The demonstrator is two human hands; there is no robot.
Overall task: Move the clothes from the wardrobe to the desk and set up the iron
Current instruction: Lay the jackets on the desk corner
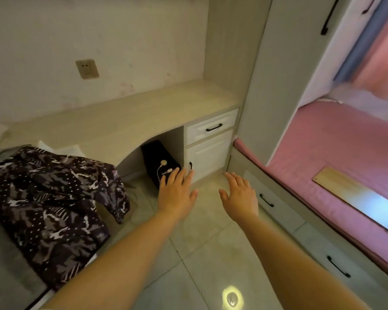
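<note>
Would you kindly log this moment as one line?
left hand open, empty | right hand open, empty | patterned garment at left | desk

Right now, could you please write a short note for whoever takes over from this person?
Left hand: open, empty, held out over the floor near the desk's cabinet door.
Right hand: open, empty, alongside it.
Patterned dark garment lies on a surface at the left; whether that counts as the desk is unclear.
Desk top is bare where visible. Wall socket above it is unused.
No iron in view.
Left: fetch further clothes, find and set up the iron.
</note>
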